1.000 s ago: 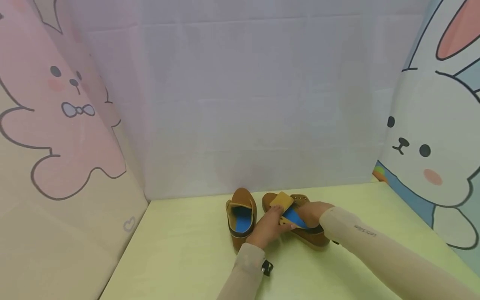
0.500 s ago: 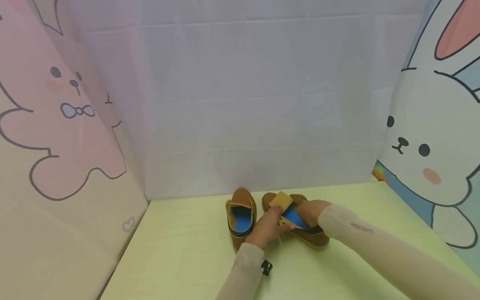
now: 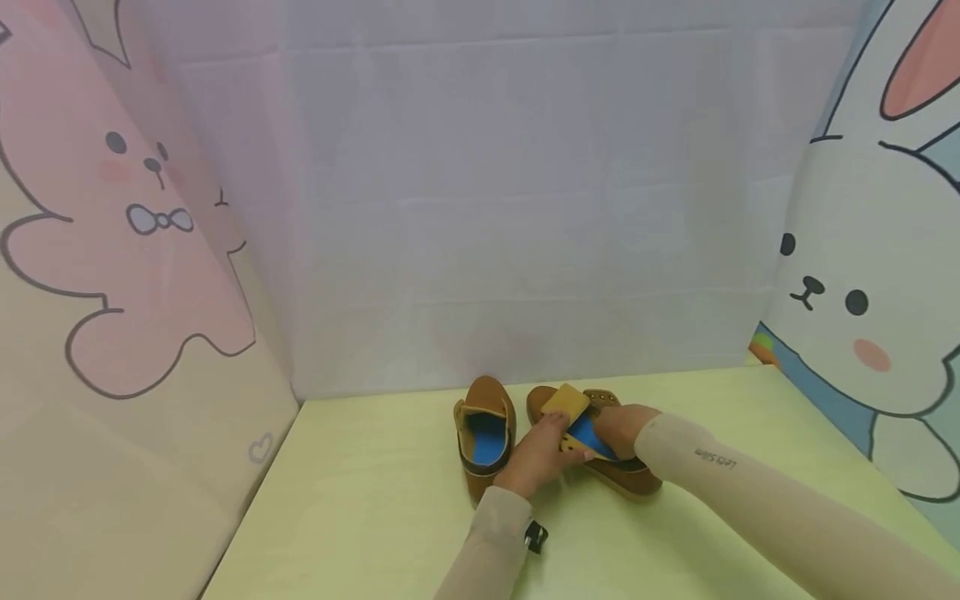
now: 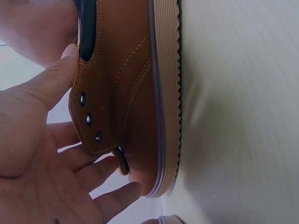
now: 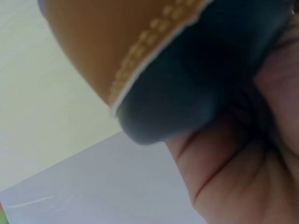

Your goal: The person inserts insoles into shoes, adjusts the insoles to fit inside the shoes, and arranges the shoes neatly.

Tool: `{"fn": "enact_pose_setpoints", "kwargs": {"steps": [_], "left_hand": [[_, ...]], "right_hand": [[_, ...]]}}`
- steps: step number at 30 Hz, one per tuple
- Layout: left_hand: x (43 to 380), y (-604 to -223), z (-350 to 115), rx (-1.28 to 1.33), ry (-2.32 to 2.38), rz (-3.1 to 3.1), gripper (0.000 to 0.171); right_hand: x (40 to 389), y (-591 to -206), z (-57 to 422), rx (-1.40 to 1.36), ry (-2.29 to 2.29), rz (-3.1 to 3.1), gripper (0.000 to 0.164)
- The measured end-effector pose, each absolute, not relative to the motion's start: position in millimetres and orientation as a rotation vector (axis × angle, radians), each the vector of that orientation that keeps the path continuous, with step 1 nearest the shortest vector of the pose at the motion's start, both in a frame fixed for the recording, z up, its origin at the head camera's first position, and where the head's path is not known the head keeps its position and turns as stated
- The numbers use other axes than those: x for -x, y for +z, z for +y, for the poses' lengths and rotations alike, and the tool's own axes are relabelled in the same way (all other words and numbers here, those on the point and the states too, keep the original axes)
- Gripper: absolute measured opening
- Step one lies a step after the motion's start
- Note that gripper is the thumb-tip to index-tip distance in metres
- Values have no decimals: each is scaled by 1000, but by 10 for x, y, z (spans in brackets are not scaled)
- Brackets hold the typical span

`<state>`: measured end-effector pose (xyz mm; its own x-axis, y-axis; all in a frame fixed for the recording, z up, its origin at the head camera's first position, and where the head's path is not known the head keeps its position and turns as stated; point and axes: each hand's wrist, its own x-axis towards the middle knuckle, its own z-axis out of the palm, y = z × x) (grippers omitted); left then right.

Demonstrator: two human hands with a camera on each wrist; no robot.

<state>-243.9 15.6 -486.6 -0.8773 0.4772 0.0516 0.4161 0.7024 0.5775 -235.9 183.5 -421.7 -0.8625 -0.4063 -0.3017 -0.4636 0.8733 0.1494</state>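
Note:
A brown shoe (image 3: 626, 480) lies angled on the table, its yellowish tongue (image 3: 566, 402) folded out and a blue insole (image 3: 584, 432) showing inside. My left hand (image 3: 534, 457) holds its front: in the left wrist view, the thumb lies at the edge of the eyelet flap (image 4: 96, 112) while the other fingers reach round to the tongue. My right hand (image 3: 621, 427) is inside the opening, so its fingers are hidden. Close up in the right wrist view, the palm (image 5: 229, 163) sits against the dark collar lining (image 5: 173, 88).
The matching brown shoe (image 3: 487, 392) stands just left of my left hand, toe toward the white back curtain (image 3: 480, 208). Rabbit-printed cloths hang at the left (image 3: 150, 283) and right (image 3: 847, 350). Pale yellow tabletop (image 3: 360, 500) spreads around the shoes.
Both hands stay on the same shoe with hardly any visible motion. The view has shifted slightly; the right forearm has turned a little.

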Motion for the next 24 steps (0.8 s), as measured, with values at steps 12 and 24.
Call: {"fn": "enact_pose_setpoints", "kwargs": {"steps": [12, 24], "left_hand": [[2435, -4852, 158, -732, 925, 2807, 75], [2431, -4860, 168, -729, 917, 2813, 73]], "right_hand": [[2405, -4239, 1828, 615, 309, 2765, 11], [2341, -4177, 1794, 640, 359, 2798, 10]]}}
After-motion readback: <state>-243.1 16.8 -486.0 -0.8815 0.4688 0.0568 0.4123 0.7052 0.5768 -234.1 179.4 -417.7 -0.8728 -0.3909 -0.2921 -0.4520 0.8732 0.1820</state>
